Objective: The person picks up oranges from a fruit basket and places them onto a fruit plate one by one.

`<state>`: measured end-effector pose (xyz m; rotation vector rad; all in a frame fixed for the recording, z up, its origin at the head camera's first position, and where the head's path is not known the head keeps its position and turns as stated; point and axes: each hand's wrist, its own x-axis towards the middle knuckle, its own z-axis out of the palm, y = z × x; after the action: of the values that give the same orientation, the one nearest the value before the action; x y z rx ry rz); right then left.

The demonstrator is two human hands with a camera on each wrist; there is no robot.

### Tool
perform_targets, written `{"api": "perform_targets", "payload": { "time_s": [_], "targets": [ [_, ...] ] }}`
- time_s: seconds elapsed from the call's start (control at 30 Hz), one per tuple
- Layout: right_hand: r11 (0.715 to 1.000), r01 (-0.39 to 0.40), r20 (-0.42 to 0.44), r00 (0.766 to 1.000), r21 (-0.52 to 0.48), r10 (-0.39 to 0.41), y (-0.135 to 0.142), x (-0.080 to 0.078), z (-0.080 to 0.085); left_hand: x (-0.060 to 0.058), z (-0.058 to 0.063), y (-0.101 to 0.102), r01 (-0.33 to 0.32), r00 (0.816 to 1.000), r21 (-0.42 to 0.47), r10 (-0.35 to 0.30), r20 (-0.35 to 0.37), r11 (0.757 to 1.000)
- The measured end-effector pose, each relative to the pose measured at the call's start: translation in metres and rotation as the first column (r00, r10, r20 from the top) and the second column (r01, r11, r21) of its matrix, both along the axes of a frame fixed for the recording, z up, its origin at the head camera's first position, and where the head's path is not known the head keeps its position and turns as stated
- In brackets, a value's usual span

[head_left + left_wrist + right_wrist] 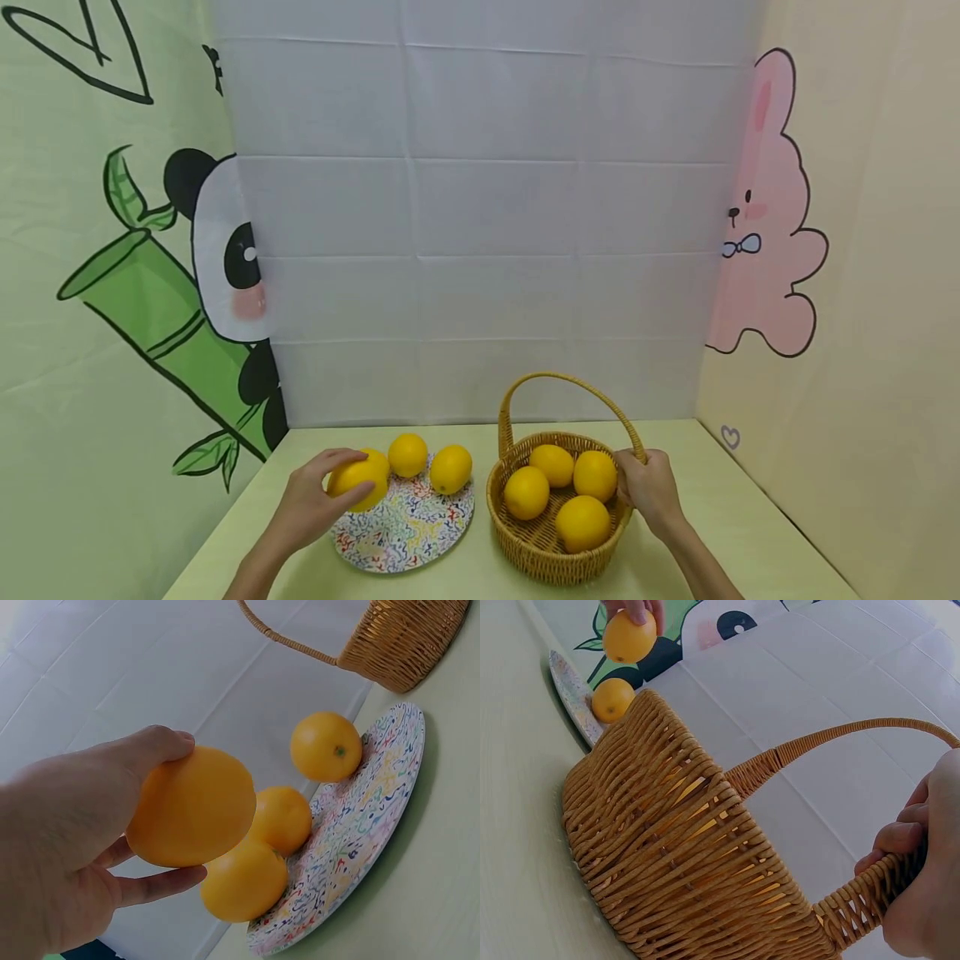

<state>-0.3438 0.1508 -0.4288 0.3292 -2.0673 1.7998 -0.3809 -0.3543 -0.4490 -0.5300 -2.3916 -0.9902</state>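
My left hand (pixel 311 496) holds an orange (pixel 196 806) between thumb and fingers, raised above the left part of a round, multicoloured patterned plate (pixel 405 529). Three more oranges sit towards the plate's back; one (pixel 408 455) is at the middle, another (pixel 451 469) to its right, and the third (pixel 244 881) is mostly covered by the held orange in the head view. To the right stands a wicker basket (pixel 551 567) with several oranges inside. My right hand (pixel 651 492) grips the lower right end of the basket's arched handle (pixel 558 377).
Plate and basket stand side by side on a pale table (pixel 742 517). A creased white cloth wall (pixel 487 233) rises behind it. Side walls carry a panda with bamboo (pixel 165 317) on the left and a pink rabbit (pixel 776 275) on the right.
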Motion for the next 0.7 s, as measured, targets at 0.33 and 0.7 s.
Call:
{"api": "perform_targets", "payload": {
  "time_s": [0.33,0.7],
  "targets": [
    [1.0,0.003,-0.002,1.0,0.014,-0.003,0.001,-0.001,-0.002,-0.003,-0.022,-0.012,-0.066,0.994,-0.052,0.07,0.082,0.996],
    [1.0,0.007,0.0,1.0,0.005,-0.007,0.001,-0.001,-0.001,-0.009,-0.035,-0.013,-0.06,0.997,-0.076,0.063,0.041,0.995]
  ]
}}
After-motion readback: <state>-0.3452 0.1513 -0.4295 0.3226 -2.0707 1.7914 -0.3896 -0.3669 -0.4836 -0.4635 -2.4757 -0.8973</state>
